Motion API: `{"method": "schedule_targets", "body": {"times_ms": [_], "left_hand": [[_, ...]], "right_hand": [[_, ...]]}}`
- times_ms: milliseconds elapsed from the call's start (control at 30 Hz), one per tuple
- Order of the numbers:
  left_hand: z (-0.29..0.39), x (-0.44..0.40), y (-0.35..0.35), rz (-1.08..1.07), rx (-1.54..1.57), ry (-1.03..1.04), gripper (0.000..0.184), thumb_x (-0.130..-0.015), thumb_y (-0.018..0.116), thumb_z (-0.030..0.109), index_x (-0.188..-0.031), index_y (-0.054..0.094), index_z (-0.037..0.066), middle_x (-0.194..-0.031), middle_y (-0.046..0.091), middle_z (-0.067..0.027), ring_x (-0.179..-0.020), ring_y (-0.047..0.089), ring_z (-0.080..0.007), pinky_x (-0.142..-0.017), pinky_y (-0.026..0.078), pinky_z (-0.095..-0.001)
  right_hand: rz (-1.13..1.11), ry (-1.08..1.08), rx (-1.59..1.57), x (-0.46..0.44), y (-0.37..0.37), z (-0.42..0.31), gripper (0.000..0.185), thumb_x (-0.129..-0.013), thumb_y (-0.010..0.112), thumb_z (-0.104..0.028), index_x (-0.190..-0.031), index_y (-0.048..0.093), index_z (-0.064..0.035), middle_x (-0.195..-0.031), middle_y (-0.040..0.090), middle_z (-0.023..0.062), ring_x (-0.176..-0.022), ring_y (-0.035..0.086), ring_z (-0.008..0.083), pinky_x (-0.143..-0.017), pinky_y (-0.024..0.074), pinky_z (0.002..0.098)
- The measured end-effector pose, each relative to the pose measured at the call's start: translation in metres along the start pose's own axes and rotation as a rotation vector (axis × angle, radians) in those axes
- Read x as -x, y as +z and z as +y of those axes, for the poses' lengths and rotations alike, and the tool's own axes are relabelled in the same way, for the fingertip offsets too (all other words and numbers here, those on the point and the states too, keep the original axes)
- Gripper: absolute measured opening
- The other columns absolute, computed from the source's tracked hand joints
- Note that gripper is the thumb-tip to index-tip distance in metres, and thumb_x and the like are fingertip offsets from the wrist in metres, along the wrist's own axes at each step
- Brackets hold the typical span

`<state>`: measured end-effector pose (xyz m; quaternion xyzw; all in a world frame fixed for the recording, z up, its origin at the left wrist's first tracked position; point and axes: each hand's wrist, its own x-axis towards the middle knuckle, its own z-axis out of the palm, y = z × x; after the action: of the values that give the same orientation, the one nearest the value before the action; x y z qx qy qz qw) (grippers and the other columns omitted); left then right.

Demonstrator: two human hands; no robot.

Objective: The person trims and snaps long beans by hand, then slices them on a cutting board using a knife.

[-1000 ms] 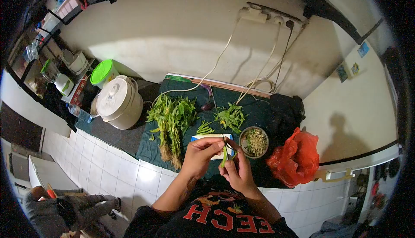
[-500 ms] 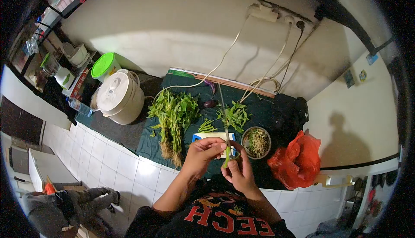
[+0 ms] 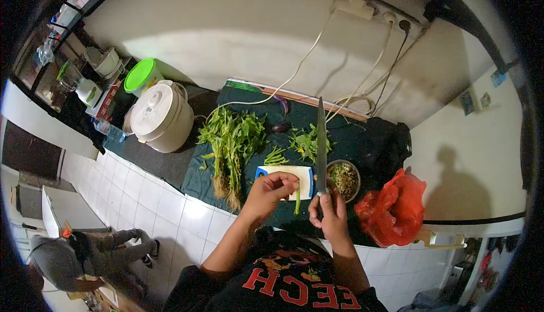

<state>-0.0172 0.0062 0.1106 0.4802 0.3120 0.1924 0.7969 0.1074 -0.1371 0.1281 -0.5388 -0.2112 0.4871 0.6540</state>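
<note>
- Head view: the left hand (image 3: 265,197) has its fingers pinched round the upper end of a short green stalk (image 3: 297,203), which hangs down over the near edge of the white cutting board (image 3: 305,183)
- The right hand (image 3: 332,214) has its fingers curled round the handle of a knife (image 3: 322,142), blade pointing up and away, beside the stalk and apart from it
- The stalk looks light and slim, probably crisp enough to snap if bent hard and perhaps a little slick; a gentle fingertip pinch near one end should suit it
- Cut green pieces (image 3: 276,156) lie on the surface (image 3: 354,139) just beyond the board, with a bowl (image 3: 358,187) of chopped bits to the right
</note>
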Motion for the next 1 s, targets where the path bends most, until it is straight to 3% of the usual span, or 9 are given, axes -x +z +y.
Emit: {"method": "schedule_targets", "body": {"times_ms": [100,233,333,433,500,567,700,900,1000], "left_hand": [[-0.024,-0.008,-0.018,0.085,-0.011,-0.052,0.016,-0.092,0.066,0.016,-0.103,0.068,0.005,-0.092,0.065,0.0016,-0.077,0.055,-0.0063,-0.07,0.046,-0.0221],[-0.061,-0.01,-0.042,0.133,0.183,-0.286,0.016,-0.097,0.058,0.018,-0.11,0.064,0.01,-0.099,0.064,0.001,-0.092,0.058,-0.0111,-0.078,0.046,-0.0285],[-0.08,-0.005,-0.051,0.137,0.272,-0.299,0.015,-0.099,0.055,0.018,-0.111,0.06,0.01,-0.103,0.063,-0.0009,-0.097,0.06,-0.0155,-0.084,0.049,-0.033],[-0.098,-0.002,-0.061,0.16,0.354,-0.292,0.015,-0.098,0.055,0.017,-0.111,0.059,0.009,-0.106,0.064,-0.0032,-0.097,0.061,-0.0178,-0.086,0.051,-0.0343],[-0.107,-0.001,-0.068,0.176,0.369,-0.28,0.016,-0.098,0.056,0.017,-0.111,0.059,0.008,-0.108,0.064,-0.0047,-0.097,0.062,-0.0193,-0.087,0.052,-0.0355],[-0.113,-0.001,-0.072,0.2,0.4,-0.271,0.015,-0.098,0.056,0.016,-0.111,0.059,0.007,-0.108,0.064,-0.0073,-0.092,0.063,-0.0199,-0.083,0.054,-0.0332],[-0.116,0.003,-0.073,0.228,0.355,-0.286,0.019,-0.098,0.057,0.019,-0.112,0.056,0.006,-0.107,0.065,-0.0076,-0.089,0.064,-0.017,-0.081,0.054,-0.0295],[-0.122,0.008,-0.078,0.299,0.328,-0.27,0.02,-0.097,0.059,0.019,-0.111,0.056,0.005,-0.103,0.065,-0.0067,-0.083,0.064,-0.0155,-0.071,0.054,-0.0267],[-0.13,0.006,-0.08,0.256,0.373,-0.25,0.025,-0.096,0.06,0.025,-0.114,0.058,0.008,-0.103,0.063,-0.003,-0.082,0.06,-0.0127,-0.071,0.051,-0.0244]], "right_hand": [[0.062,0.09,0.0,-0.024,-0.024,0.027,0.027,-0.104,0.042,-0.031,-0.114,0.05,-0.0069,-0.063,0.05,0.004,-0.042,0.039,0.0104,-0.037,0.0312,0.0229],[0.009,0.279,-0.044,-0.057,-0.063,0.109,0.03,-0.103,0.044,-0.036,-0.119,0.049,-0.0112,-0.065,0.049,0.0038,-0.042,0.037,0.0097,-0.039,0.0312,0.0231],[-0.018,0.405,-0.142,-0.074,-0.076,0.151,0.03,-0.102,0.044,-0.038,-0.107,0.051,-0.01,-0.062,0.051,0.0038,-0.041,0.04,0.0116,-0.04,0.0326,0.0263],[0.026,0.432,0.055,-0.094,-0.088,0.181,0.033,-0.102,0.044,-0.039,-0.114,0.051,-0.0089,-0.059,0.05,0.0028,-0.04,0.04,0.0125,-0.041,0.0337,0.0279],[-0.066,0.369,0.135,-0.109,-0.107,0.213,0.048,-0.101,0.047,-0.041,-0.133,0.044,-0.0058,-0.061,0.057,0.0054,-0.044,0.049,0.0159,-0.046,0.0405,0.0302],[-0.082,0.072,0.779,-0.115,-0.113,0.224,0.065,-0.099,0.05,-0.042,-0.146,0.029,-0.0026,-0.069,0.064,0.0099,-0.052,0.059,0.0189,-0.053,0.0462,0.0325],[-0.031,-0.249,1.068,-0.108,-0.121,0.225,0.074,-0.095,0.062,-0.03,-0.149,0.021,-0.0002,-0.076,0.069,0.0122,-0.056,0.062,0.0175,-0.055,0.0473,0.0327],[0.116,0.093,0.276,-0.04,-0.093,0.149,0.048,-0.095,0.057,-0.013,-0.139,0.042,-0.0008,-0.071,0.064,0.0089,-0.047,0.048,0.0075,-0.043,0.0383,0.0226],[0.217,0.053,0.156,-0.015,-0.076,0.123,0.04,-0.096,0.055,-0.011,-0.134,0.048,-0.0019,-0.071,0.061,0.0079,-0.045,0.043,0.0059,-0.041,0.034,0.0198]]}}
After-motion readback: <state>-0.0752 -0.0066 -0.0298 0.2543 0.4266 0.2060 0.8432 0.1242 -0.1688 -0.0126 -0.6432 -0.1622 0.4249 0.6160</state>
